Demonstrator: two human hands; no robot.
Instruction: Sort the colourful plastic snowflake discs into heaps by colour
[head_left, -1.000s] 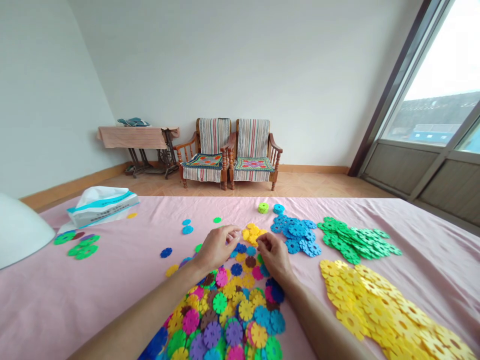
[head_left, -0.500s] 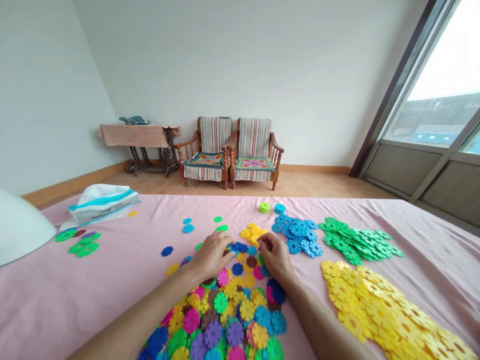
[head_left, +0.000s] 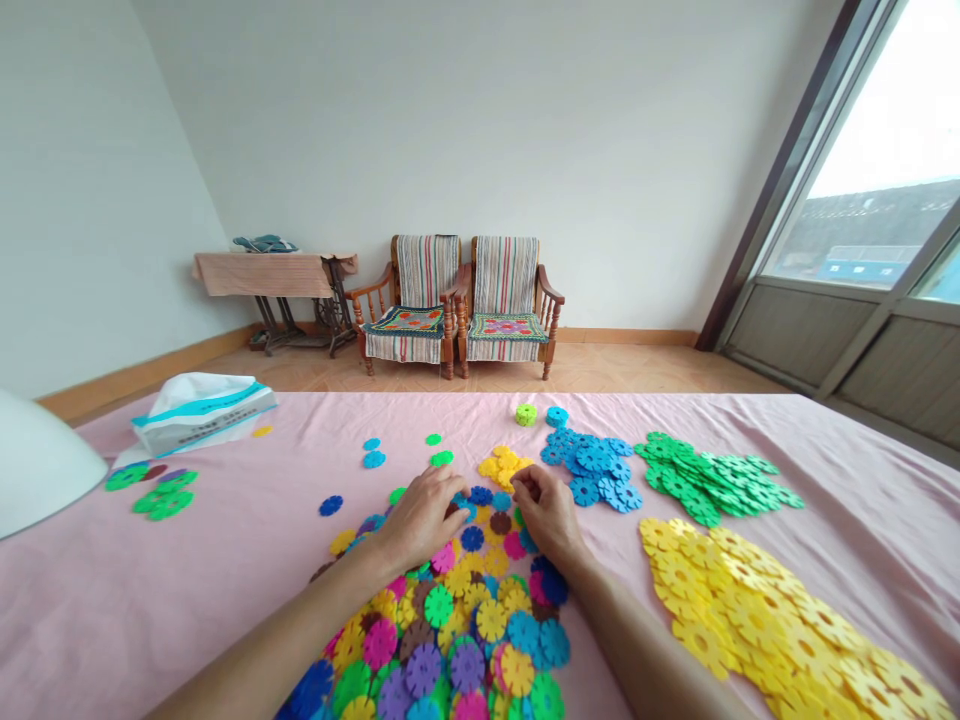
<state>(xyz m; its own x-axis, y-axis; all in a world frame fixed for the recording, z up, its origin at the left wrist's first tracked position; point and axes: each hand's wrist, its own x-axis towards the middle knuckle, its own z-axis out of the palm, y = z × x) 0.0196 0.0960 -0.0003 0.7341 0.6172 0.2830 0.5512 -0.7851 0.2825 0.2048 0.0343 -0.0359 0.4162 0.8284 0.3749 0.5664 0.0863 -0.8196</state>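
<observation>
A mixed heap of flower-shaped plastic discs (head_left: 450,630) in many colours spreads between my forearms. My left hand (head_left: 424,515) lies over the heap's far left part, fingers bent downward, thumb apart from them, and no disc shows in it. Across from it, my right hand (head_left: 549,515) is closed at the far right edge, with fingertips curled in a pinch; whatever it may hold is hidden. A small yellow disc group (head_left: 501,464) sits just beyond the right fingers. Dark blue discs (head_left: 480,494) lie between the two hands.
To the right lie sorted piles of blue discs (head_left: 592,460), green discs (head_left: 712,480) and yellow discs (head_left: 757,610). A lime stack (head_left: 526,414) and a blue stack (head_left: 556,416) stand beyond. At left are a tissue pack (head_left: 202,415), loose discs (head_left: 171,494) and a white domed object (head_left: 45,460).
The view has shifted very slightly. Both hands stay almost in place over the heap, and no disc has visibly moved.
</observation>
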